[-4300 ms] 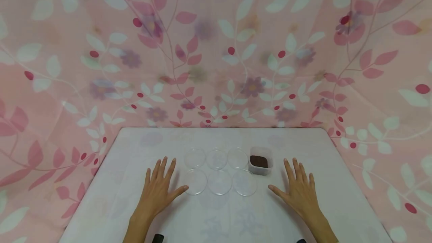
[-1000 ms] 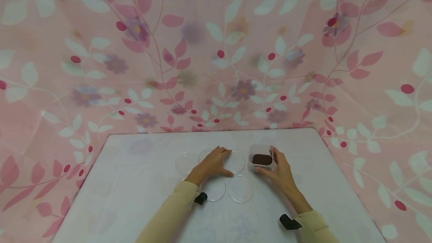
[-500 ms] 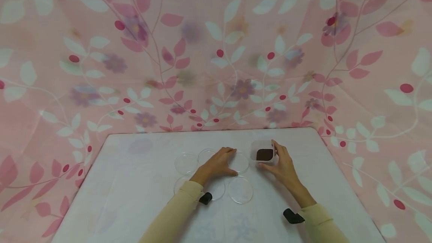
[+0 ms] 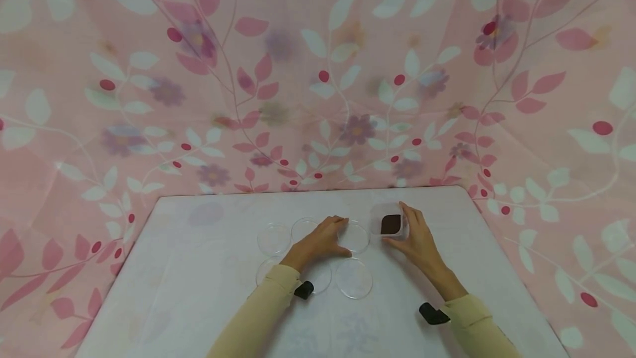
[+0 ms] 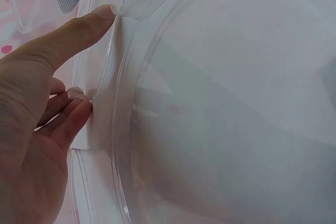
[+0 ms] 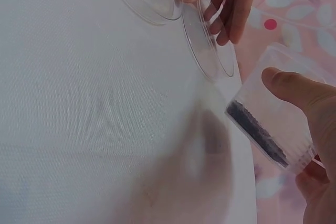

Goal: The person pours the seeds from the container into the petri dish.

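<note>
My left hand (image 4: 318,241) grips a clear round petri dish (image 4: 355,239), the back right one of a group, with thumb and fingers on opposite sides of its rim. In the right wrist view that dish (image 6: 197,48) stands near the table edge, left fingers seen behind it. My right hand (image 4: 418,241) holds a clear square plastic box (image 4: 376,219), thumb on the near wall. Dark brown granular material (image 4: 391,225) lies in the box, heaped to one side as the box tilts. The box appears raised above the table, right of the held dish.
Several more petri dishes lie around: back left (image 4: 274,239), back middle (image 4: 303,228), front middle (image 4: 325,278) and front right (image 4: 354,279). My left forearm covers part of the front left dish (image 4: 262,272). The white-covered table (image 4: 199,269) meets a pink floral cloth (image 4: 278,70) behind.
Both hands, spread apart 4.3 s ago, have come to the dish and box. Over the last second the right hand shifted the tilting box back and right; the left slid the dish slightly right.
</note>
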The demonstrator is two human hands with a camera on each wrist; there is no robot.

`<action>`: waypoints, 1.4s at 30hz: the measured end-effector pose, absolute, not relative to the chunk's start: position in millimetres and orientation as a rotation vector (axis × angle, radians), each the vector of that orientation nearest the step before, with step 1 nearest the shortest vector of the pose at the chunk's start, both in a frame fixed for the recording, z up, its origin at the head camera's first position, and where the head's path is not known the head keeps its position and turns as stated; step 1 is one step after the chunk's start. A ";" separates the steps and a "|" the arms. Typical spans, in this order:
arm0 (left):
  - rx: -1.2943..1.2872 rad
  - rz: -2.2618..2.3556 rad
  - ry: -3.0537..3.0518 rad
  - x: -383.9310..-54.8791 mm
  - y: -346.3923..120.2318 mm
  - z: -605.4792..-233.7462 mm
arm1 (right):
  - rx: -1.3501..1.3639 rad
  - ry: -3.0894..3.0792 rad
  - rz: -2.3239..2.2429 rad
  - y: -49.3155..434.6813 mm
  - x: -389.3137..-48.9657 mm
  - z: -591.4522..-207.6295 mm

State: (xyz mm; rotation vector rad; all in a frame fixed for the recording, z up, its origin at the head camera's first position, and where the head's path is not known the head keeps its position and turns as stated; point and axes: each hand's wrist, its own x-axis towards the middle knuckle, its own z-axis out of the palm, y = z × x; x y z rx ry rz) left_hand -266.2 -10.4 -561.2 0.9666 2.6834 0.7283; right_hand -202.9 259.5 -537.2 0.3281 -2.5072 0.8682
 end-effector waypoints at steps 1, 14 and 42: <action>0.964 0.731 2.680 -266.2 -10.6 -560.9 | 0.332 -2.514 0.854 259.6 -203.5 -537.3; 0.940 0.738 2.659 -264.0 -9.4 -558.7 | 0.383 -2.498 0.681 251.1 -205.7 -537.5; 0.951 0.738 2.676 -264.6 -10.8 -557.3 | 0.455 -2.377 0.459 232.9 -212.7 -540.7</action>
